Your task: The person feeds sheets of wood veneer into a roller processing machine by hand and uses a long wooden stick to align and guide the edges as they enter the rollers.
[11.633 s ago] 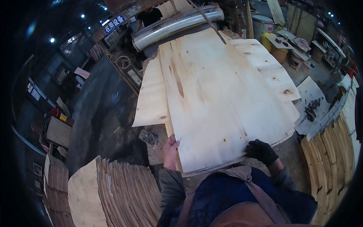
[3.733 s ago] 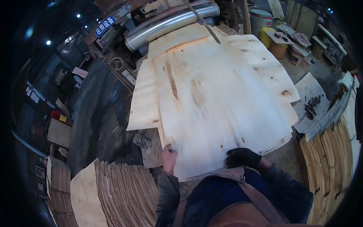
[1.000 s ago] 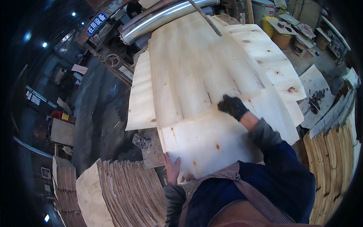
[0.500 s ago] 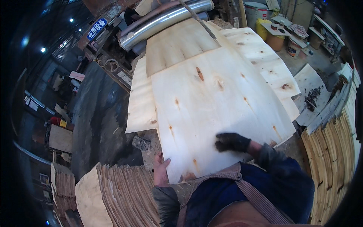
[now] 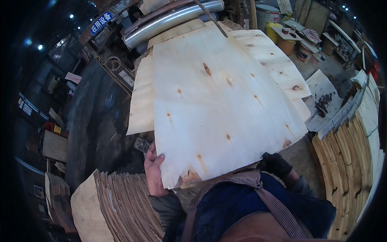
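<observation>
A large pale wood veneer sheet (image 5: 225,101), marked with several brown knots, lies in front of me over other veneer sheets. At its near left edge my bare left hand (image 5: 153,165) grips it, thumb on top and the other fingers partly hidden beneath. My right hand (image 5: 275,164), in a dark glove, is at the near right edge, closed on the sheet with its fingers partly under it. The sheet's far end reaches toward a shiny metal roller (image 5: 173,22). More veneer (image 5: 280,66) sticks out on the right, and another sheet (image 5: 140,97) on the left.
Stacked veneer (image 5: 125,201) stands near left, and a taller stack (image 5: 346,173) at the right. A thin bar (image 5: 211,18) slants over the far end. Buckets (image 5: 267,15) and boards sit at the back right. A small handwheel (image 5: 113,63) is beside the machine.
The top sheet has slid away toward the roller, covering most of the darker piece there. My right hand has moved from the sheet's surface to its near right edge; my left still holds the left edge.
</observation>
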Action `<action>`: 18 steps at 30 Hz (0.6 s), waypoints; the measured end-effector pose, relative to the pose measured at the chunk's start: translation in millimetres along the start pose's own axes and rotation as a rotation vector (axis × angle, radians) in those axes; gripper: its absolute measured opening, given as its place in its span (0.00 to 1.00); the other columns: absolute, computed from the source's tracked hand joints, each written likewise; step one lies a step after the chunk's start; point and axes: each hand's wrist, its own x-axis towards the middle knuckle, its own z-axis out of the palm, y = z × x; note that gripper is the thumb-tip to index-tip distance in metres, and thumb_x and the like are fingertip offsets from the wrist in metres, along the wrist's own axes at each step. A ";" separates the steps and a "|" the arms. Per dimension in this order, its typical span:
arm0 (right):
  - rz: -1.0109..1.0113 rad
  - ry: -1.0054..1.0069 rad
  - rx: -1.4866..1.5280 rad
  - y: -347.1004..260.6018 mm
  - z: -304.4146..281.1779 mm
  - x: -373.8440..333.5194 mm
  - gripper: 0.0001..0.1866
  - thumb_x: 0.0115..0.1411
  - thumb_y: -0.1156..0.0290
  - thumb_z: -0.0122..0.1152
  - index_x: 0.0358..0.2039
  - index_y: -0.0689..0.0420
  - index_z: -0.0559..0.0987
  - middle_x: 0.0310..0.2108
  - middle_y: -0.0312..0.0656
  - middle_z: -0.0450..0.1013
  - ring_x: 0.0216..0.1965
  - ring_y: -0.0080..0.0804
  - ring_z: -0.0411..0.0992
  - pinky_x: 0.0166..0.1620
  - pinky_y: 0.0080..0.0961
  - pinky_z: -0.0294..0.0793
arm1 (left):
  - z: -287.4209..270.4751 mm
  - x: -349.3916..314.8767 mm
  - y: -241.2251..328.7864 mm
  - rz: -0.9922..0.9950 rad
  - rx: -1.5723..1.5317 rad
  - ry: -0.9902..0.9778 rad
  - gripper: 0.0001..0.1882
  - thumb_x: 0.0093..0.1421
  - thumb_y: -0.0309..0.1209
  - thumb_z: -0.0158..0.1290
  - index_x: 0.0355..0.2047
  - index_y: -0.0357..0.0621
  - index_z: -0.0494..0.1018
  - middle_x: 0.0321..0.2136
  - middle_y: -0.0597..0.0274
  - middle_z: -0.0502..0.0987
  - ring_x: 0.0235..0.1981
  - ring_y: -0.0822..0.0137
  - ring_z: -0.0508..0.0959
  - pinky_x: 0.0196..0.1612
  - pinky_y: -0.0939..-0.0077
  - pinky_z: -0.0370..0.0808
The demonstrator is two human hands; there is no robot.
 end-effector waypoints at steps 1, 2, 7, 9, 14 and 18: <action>0.000 0.019 0.049 -5.6 -3.8 0.4 0.15 0.59 0.62 0.55 0.35 0.63 0.73 0.25 0.44 0.73 0.28 0.38 0.74 0.35 0.33 0.75 | -5.2 1.2 -2.2 -0.018 0.004 0.017 0.28 0.49 0.15 0.43 0.54 0.31 0.58 0.48 0.48 0.69 0.48 0.57 0.72 0.52 0.67 0.69; -0.008 0.029 0.054 -8.2 -6.4 5.6 0.13 0.58 0.63 0.56 0.33 0.61 0.73 0.25 0.43 0.73 0.28 0.37 0.74 0.34 0.33 0.74 | -14.9 3.7 -8.8 -0.036 0.006 0.039 0.27 0.50 0.15 0.43 0.53 0.31 0.59 0.47 0.49 0.70 0.46 0.58 0.73 0.51 0.67 0.69; 0.073 0.059 0.377 -21.0 -24.2 59.2 0.06 0.56 0.67 0.56 0.27 0.55 0.75 0.25 0.38 0.73 0.27 0.30 0.73 0.30 0.27 0.72 | -60.2 26.7 -68.8 -0.088 0.301 0.135 0.24 0.54 0.21 0.47 0.52 0.31 0.60 0.44 0.51 0.72 0.41 0.60 0.75 0.46 0.69 0.72; 0.401 0.190 1.209 -34.8 -34.8 97.0 0.08 0.59 0.68 0.54 0.29 0.60 0.75 0.26 0.42 0.76 0.27 0.29 0.75 0.31 0.25 0.74 | -77.6 31.7 -100.9 -0.104 0.507 0.199 0.24 0.55 0.25 0.50 0.51 0.31 0.61 0.42 0.51 0.72 0.39 0.60 0.75 0.44 0.68 0.72; 0.154 0.162 0.916 7.0 -40.6 213.1 0.09 0.58 0.68 0.55 0.31 0.61 0.74 0.25 0.49 0.74 0.27 0.39 0.75 0.35 0.32 0.77 | -88.3 15.8 -162.5 0.013 1.382 0.137 0.30 0.53 0.32 0.54 0.53 0.29 0.59 0.53 0.39 0.61 0.53 0.50 0.64 0.55 0.63 0.62; 0.338 0.202 1.493 2.3 -52.8 311.5 0.07 0.58 0.69 0.55 0.34 0.58 0.74 0.27 0.48 0.73 0.31 0.42 0.74 0.40 0.41 0.76 | -59.6 8.8 -157.8 -0.040 1.287 0.207 0.37 0.51 0.35 0.56 0.56 0.29 0.56 0.60 0.37 0.48 0.62 0.45 0.50 0.62 0.63 0.51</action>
